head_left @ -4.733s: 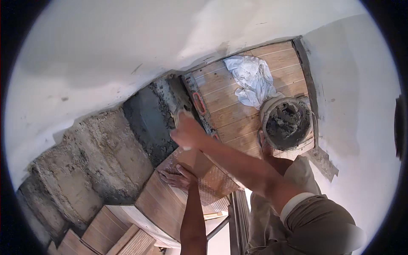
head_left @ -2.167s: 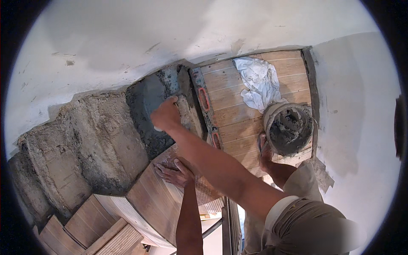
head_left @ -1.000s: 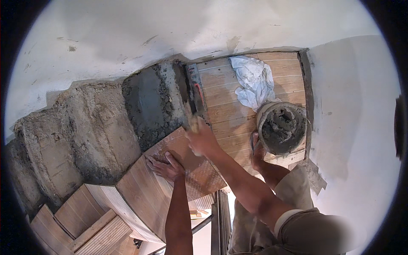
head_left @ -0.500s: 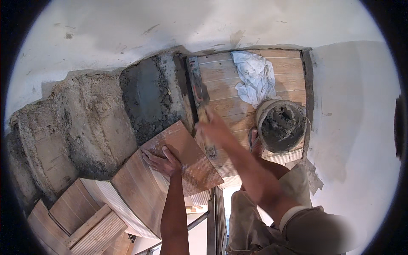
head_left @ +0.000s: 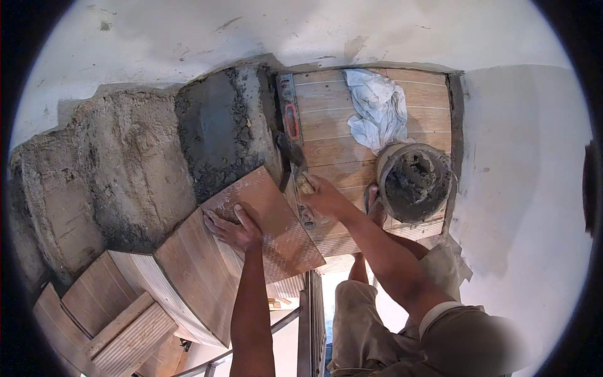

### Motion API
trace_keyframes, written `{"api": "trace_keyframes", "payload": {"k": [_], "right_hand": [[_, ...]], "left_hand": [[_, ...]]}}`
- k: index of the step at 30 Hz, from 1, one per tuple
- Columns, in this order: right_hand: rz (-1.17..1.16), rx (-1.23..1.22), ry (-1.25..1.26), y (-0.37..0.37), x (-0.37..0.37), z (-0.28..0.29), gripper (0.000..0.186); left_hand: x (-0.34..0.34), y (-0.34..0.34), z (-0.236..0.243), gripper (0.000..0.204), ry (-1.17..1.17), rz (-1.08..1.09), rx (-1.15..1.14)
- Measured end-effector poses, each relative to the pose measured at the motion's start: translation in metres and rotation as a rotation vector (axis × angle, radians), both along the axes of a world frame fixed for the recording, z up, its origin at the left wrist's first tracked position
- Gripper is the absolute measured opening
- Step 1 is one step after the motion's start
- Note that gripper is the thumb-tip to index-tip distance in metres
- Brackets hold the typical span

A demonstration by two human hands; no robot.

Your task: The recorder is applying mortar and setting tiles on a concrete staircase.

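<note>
Pointing to 11 o'clock, the trowel (head_left: 291, 151) juts from the right hand (head_left: 325, 197), wrapped around its handle (head_left: 304, 183). At 8 o'clock, the left hand (head_left: 237, 232) spreads on 1 tile (head_left: 273, 204); a bucket (head_left: 384, 164) stands at 3 o'clock.

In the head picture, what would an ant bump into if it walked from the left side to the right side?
Bare steps → left hand → level → right hand → white cloth → bucket.
</note>
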State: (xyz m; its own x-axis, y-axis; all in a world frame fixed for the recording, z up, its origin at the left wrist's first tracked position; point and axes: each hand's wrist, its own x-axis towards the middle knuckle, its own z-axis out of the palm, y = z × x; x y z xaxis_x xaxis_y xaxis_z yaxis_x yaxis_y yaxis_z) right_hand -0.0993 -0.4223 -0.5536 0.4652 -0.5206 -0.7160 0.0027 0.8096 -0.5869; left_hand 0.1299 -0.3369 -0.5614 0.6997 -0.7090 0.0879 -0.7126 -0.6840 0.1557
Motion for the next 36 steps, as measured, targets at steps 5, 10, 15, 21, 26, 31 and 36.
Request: {"api": "trace_keyframes", "payload": {"k": [5,10,15,21,26,31,36], "right_hand": [[-0.257,0.22,-0.138,-0.012,0.031,0.025,0.039],[-0.204,0.169,-0.011,-0.065,0.082,0.051,0.023],[-0.05,0.008,0.172,-0.087,0.094,0.049,0.023],[0.17,0.036,0.082,-0.103,0.096,0.091,0.023],[0.038,0.101,-0.043,-0.085,0.069,0.148,0.028],[-0.168,0.179,-0.253,-0.04,-0.059,0.165,0.052],[0.427,-0.715,0.651,0.026,-0.246,0.148,0.058]], "left_hand": [[-0.001,-0.001,0.003,0.087,0.018,-0.011,-0.025],[-0.002,-0.004,0.006,0.087,0.056,0.009,-0.035],[-0.006,-0.006,0.007,0.086,0.045,0.019,-0.001],[-0.014,-0.004,0.008,0.089,0.085,-0.007,-0.034],[-0.012,-0.002,0.013,0.086,0.044,-0.075,-0.036],[-0.009,-0.007,0.021,0.076,-0.124,-0.302,0.016],[0.019,-0.041,0.023,0.067,0.038,-0.63,-0.073]]}}
